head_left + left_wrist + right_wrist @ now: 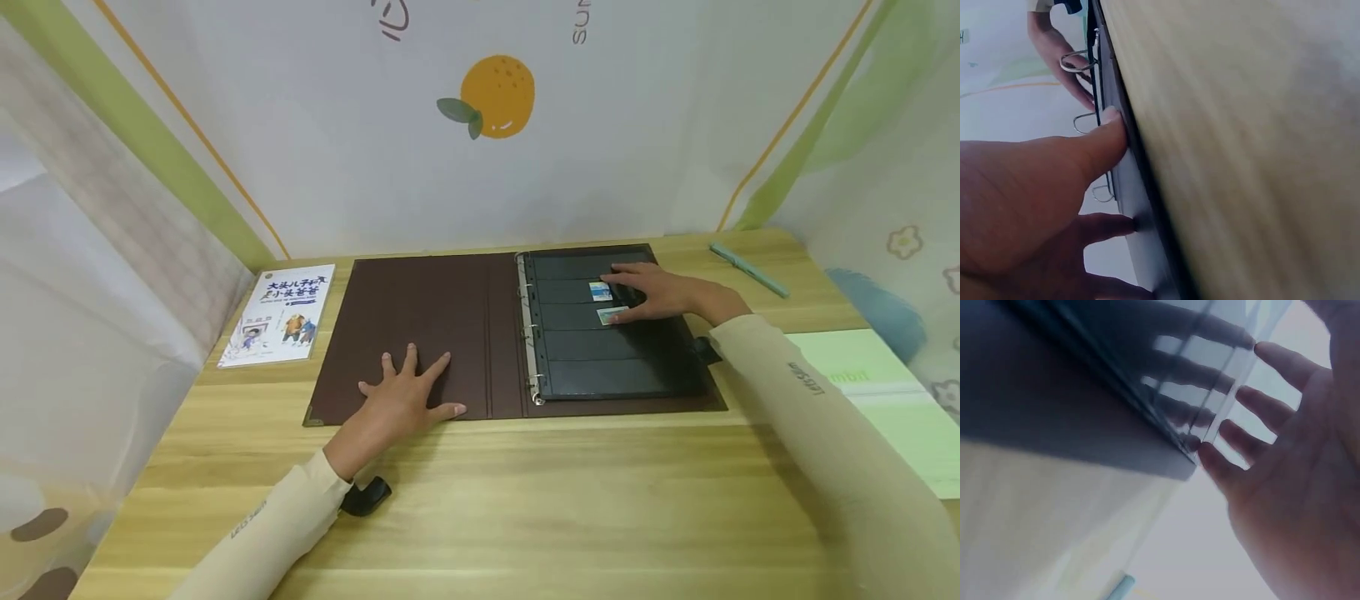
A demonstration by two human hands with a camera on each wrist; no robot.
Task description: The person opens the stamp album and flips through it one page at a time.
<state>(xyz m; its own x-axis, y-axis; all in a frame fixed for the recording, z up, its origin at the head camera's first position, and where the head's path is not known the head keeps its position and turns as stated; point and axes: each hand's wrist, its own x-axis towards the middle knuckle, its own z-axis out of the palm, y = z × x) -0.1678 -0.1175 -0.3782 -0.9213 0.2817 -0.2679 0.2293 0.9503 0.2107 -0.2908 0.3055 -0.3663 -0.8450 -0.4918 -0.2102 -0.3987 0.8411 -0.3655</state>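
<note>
A dark brown ring binder [420,292] lies spread on the table, its metal rings [528,333] at the middle. On its right side is a glossy black pocket page [592,379] with several horizontal strips. Two small coloured stamps, a blue-and-yellow one [599,291] and a greenish one [611,316], show in the page. My right hand [660,293] rests its fingertips on that page, the thumb touching the greenish stamp. In the right wrist view, spread fingers [1263,412] meet the shiny surface. Fingers spread, my left hand [401,400] presses on the bare left cover.
A white booklet [277,317] with cartoon figures lies left of the binder. Behind the right forearm is a pale green notebook or pad [862,358]. A green pen [748,269] lies at the back right. A printed cloth with an orange [498,96] hangs behind the wooden table [525,508].
</note>
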